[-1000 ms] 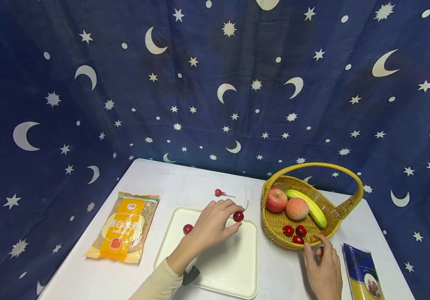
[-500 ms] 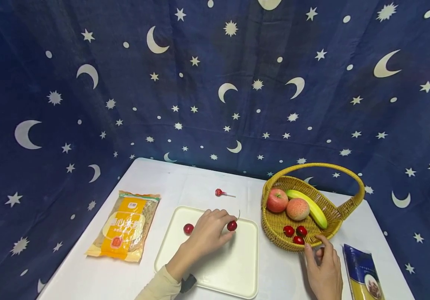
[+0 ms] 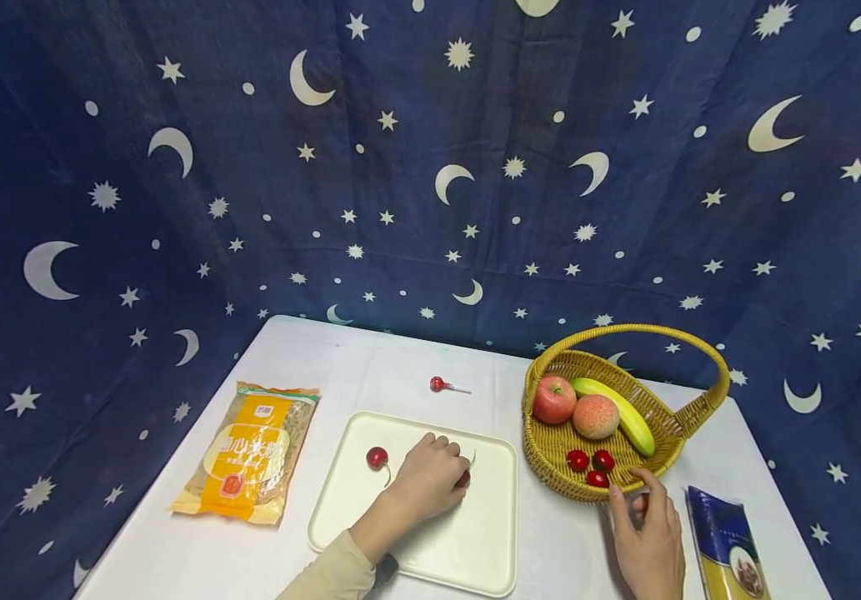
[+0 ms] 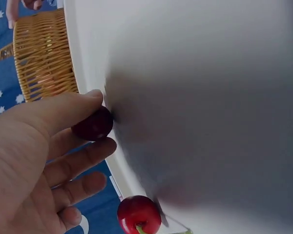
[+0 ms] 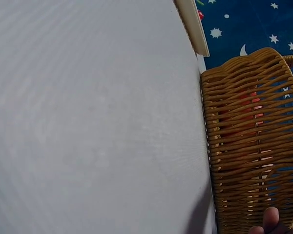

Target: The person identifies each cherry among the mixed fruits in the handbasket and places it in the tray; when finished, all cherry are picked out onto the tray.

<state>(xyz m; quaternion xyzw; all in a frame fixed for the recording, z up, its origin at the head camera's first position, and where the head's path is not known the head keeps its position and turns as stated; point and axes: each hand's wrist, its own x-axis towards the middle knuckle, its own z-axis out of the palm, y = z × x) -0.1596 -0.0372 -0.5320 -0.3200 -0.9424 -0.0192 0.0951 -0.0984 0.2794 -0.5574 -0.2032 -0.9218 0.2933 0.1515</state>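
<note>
My left hand [image 3: 428,477] pinches a dark red cherry [image 4: 94,126] between thumb and fingers, low over the cream square tray [image 3: 486,542]. In the left wrist view the cherry meets its shadow at the tray; contact is hard to tell. A second cherry [image 3: 377,457], with its stem, lies towards the tray's left side. At the near rim of the wicker basket [image 3: 550,479] my right hand [image 3: 651,533] has its index finger over the edge and its thumb against the outer wall. Inside are an apple [image 3: 554,400], a peach [image 3: 596,417], a banana [image 3: 628,421] and three red cherries [image 3: 598,478].
A red lollipop [image 3: 438,384] lies behind the tray. On the left is an orange food bag [image 3: 250,458]; a blue and gold packet [image 3: 726,542] lies at the right. A dark blue star-patterned cloth [image 3: 400,167] hangs behind the white table [image 3: 310,358].
My left hand has moved down and slightly left with the cherry, bringing it low over the tray. The right hand has stayed at the basket rim.
</note>
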